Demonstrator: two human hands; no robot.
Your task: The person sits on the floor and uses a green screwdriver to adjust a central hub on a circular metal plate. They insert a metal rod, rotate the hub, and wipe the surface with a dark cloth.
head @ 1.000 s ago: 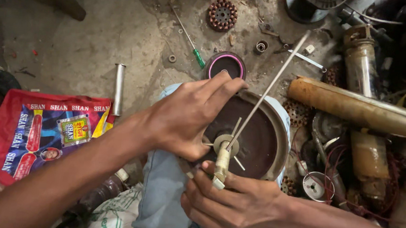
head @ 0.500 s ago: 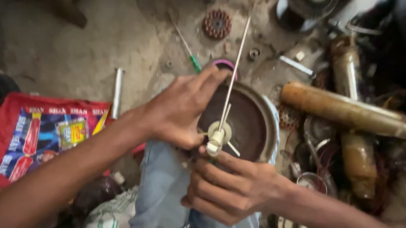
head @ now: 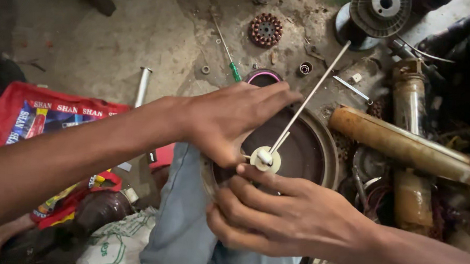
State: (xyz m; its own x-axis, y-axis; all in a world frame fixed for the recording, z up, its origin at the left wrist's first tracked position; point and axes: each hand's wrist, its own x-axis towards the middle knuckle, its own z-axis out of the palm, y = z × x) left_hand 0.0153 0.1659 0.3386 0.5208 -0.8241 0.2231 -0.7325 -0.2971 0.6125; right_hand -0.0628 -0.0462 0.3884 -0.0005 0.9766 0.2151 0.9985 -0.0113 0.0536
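Note:
A round brown metal housing (head: 309, 147) rests on my knee in blue jeans (head: 181, 219). My left hand (head: 230, 121) reaches in from the left and lies over its near-left rim, thumb down by the centre. At that centre sits a cream disc (head: 266, 160) with a thin white rod (head: 310, 95) slanting up to the right. My right hand (head: 289, 219) comes from the lower right, its fingertips pressed against the disc's lower edge and curled under the housing. The base of the rod is partly hidden by my fingers.
A red printed bag (head: 29, 118) lies at the left on the concrete floor. A green-handled screwdriver (head: 232, 68), a copper-wound stator (head: 266, 30), a wire spool (head: 380, 11), a metal tube (head: 142, 85) and a long rusty cylinder (head: 403, 144) surround the housing.
The rod swung from leaning right to nearly upright, then back to leaning right. Both hands stayed on the housing and the disc.

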